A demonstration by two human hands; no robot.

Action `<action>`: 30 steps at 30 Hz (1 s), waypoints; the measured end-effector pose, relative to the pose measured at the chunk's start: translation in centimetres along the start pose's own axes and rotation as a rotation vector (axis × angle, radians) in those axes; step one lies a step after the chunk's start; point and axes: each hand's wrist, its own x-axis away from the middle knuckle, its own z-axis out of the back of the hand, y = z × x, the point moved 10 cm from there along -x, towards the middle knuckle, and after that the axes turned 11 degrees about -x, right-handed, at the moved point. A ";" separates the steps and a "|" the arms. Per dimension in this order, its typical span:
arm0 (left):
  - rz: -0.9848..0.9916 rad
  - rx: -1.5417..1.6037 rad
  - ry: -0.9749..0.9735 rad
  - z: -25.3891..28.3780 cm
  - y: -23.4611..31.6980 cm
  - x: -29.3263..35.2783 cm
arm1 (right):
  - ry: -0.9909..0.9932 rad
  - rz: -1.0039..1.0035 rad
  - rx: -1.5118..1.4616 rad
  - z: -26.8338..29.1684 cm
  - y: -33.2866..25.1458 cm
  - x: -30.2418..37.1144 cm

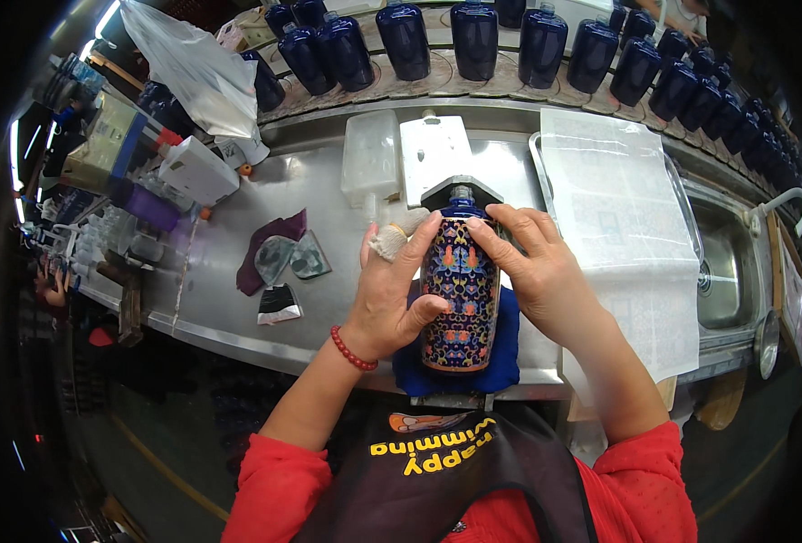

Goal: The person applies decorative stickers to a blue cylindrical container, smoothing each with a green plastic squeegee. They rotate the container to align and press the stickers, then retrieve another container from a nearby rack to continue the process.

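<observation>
A dark blue glass bottle (460, 299) with a colourful floral pattern on its front lies tilted toward me, its neck pointing away. Beneath it is a blue cloth pad (507, 348) at the bench edge. My left hand (385, 303) is closed along the bottle's left side, the thumb on the pattern; a pale soft-bristled brush (389, 242) is tucked between its fingers. On the right shoulder of the bottle my right hand (532, 258) presses with bent fingers and thumb. A metal rest (491, 193) is partly hidden behind the bottle's neck.
White printed sheets (614, 208) cover a tray on the right, beside a steel sink (727, 271). Cloth scraps (274, 253) lie on the metal bench (211, 303) at left. Behind a clear plastic container (371, 154), plain blue bottles (404, 43) line a curved conveyor (437, 77).
</observation>
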 end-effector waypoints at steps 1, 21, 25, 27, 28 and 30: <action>-0.003 -0.015 0.001 -0.1 0.1 -0.3 | 0.000 0.001 0.004 0.2 -0.2 -0.3; -0.048 -0.185 -0.030 -0.2 0.6 -1.0 | 0.038 0.001 -0.005 0.9 -0.7 -1.3; -0.056 -0.191 -0.027 -0.1 0.8 -1.1 | 0.028 0.000 -0.012 0.7 -0.5 -1.0; -0.047 -0.183 -0.029 -0.1 0.8 -1.1 | 0.019 -0.014 -0.021 0.7 -0.3 -0.9; -0.044 -0.179 -0.030 -0.1 0.8 -1.1 | 0.025 -0.018 -0.029 0.8 -0.3 -0.9; -0.060 -0.207 -0.031 0.0 1.1 -1.1 | 0.037 -0.025 -0.046 0.9 -0.2 -1.0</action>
